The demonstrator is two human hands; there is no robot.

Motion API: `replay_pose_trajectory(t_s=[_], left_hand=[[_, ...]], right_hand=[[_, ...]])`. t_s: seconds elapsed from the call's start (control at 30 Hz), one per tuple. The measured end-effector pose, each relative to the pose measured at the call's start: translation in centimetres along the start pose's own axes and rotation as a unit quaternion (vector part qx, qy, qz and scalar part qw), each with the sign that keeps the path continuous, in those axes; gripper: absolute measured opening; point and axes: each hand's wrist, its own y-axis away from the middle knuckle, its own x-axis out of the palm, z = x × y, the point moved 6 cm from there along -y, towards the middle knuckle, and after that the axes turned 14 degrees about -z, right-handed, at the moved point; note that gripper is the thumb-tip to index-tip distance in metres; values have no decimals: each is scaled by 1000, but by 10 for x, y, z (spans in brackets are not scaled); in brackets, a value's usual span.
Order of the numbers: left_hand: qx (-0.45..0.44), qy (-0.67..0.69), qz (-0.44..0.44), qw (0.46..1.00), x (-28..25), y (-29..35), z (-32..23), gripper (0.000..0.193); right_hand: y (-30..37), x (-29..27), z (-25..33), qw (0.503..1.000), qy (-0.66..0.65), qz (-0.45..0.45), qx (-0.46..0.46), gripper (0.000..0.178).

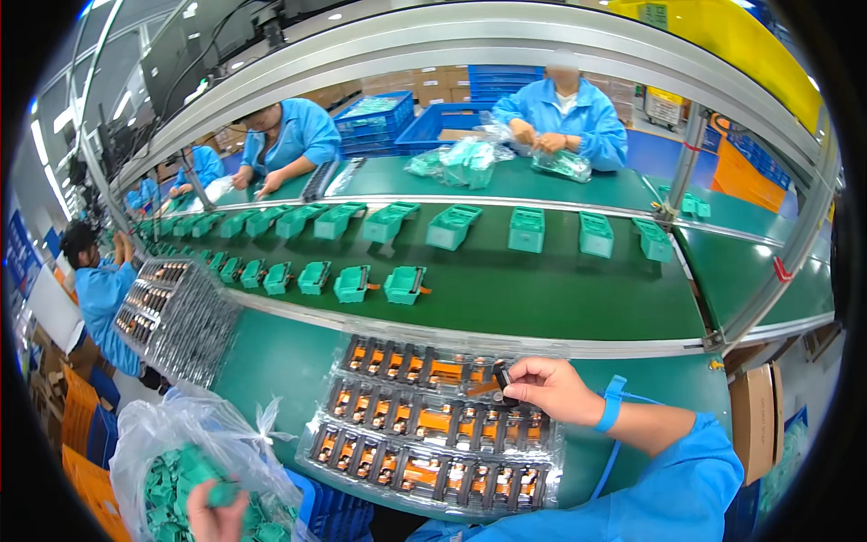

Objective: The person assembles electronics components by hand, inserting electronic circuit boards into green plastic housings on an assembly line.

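A dark green conveyor belt (542, 289), carrying two rows of green plastic housings (526, 229), ran just beyond a clear compartmented tray (554, 452) of black-and-orange components (434, 421). Left of the tray stood a transparent bag (158, 420) of green plastic parts (167, 492). A worker's left hand (216, 522), also left of the tray, gripped a motion-blurred green piece (219, 492). Over the tray's far right section, the right hand (553, 390), blue strap (612, 411) at its wrist, pinched a small black component (502, 378) with an orange strip.
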Motion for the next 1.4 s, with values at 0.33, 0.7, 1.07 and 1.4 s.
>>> replay_pose_trajectory(t_s=[0.33,0.7,1.07,1.4], left_hand=[[-129,10,260,957,165,30,141,34],[75,-74,194,975,150,19,176,27],[56,-80,208,973,152,26,184,26],[129,-108,237,957,155,34,180,26]], right_hand=[[-2,46,17,990,-131,-5,50,17],[10,74,47,985,87,-8,-152,18],[-1,79,9,994,94,23,-51,18],[1,83,-9,995,-48,50,67,21]])
